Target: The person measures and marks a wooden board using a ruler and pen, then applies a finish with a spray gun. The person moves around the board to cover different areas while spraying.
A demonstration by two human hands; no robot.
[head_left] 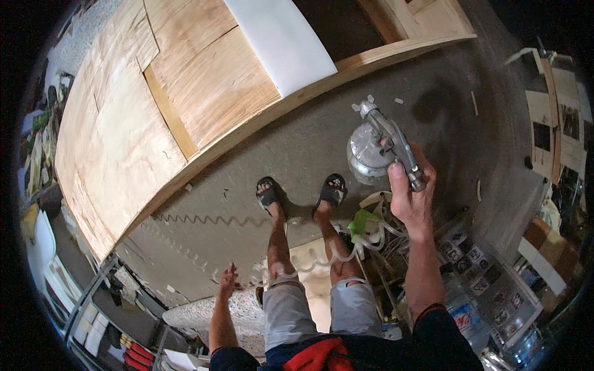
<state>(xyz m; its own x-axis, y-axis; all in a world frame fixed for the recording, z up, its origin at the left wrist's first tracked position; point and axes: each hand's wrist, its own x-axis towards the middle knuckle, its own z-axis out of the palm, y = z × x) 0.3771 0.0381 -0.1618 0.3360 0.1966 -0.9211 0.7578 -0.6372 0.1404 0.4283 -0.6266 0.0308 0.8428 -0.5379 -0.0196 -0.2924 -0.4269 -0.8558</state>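
Pale plywood fills my view on the left: a big wooden cabinet lying on its side over the grey concrete floor. Moving right, my left hand hangs low beside my knee with fingers loosely spread, holding nothing, just above the clear coiled air hose that runs across the floor past my sandalled feet. Further right, my right hand is wrapped tightly round the handle of a metal spray gun (its round cup hangs on the left side). The gun's long axis runs up and leftward from my fist, nozzle toward the cabinet's lower edge, so the right hand is plainly nearer. Plastic bottles crowd the far right.
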